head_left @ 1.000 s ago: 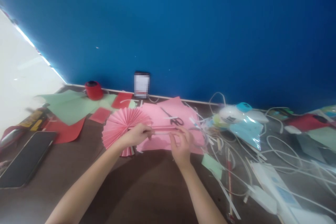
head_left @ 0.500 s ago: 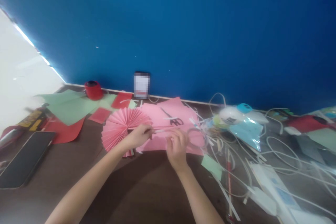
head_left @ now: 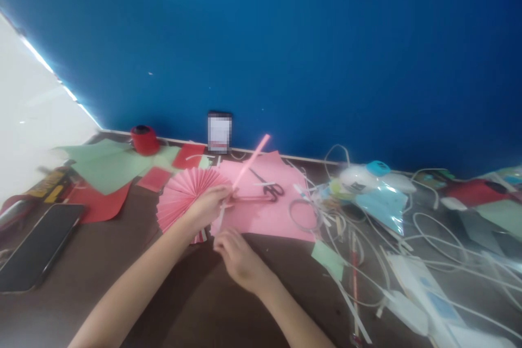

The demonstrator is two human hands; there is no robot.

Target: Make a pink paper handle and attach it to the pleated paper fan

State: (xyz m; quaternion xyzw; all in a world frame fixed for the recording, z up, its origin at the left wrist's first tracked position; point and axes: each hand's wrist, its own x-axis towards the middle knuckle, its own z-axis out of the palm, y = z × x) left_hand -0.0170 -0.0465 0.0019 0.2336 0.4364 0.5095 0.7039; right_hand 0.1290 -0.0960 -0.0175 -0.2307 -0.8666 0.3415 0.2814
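My left hand (head_left: pixel 210 205) is closed on a narrow pink paper strip (head_left: pixel 252 162), which slants up and to the right from the fingers. Below it, my right hand (head_left: pixel 240 262) has its fingertips pressed together at the lower end of a thin white strip (head_left: pixel 221 218) that runs down from the left hand. Whether the two strips are joined is hidden by the fingers. A pleated pink paper rosette (head_left: pixel 173 201) lies behind my left wrist. Pink paper sheets (head_left: pixel 261 224) lie under the hands, with dark-handled scissors (head_left: pixel 274 191) on them.
A roll ring (head_left: pixel 305 215) rests on the pink paper. White cables (head_left: pixel 440 239) tangle at right beside a plastic bag (head_left: pixel 383 201). At left are a phone (head_left: pixel 41 247), red paper (head_left: pixel 104 198), green paper (head_left: pixel 101 163) and a red roll (head_left: pixel 145 141). A blue wall (head_left: pixel 261 54) stands behind.
The pink strip has swung from lying level to pointing up and right. My right hand has moved left and toward me, below my left hand, and the white strip now stretches between them.
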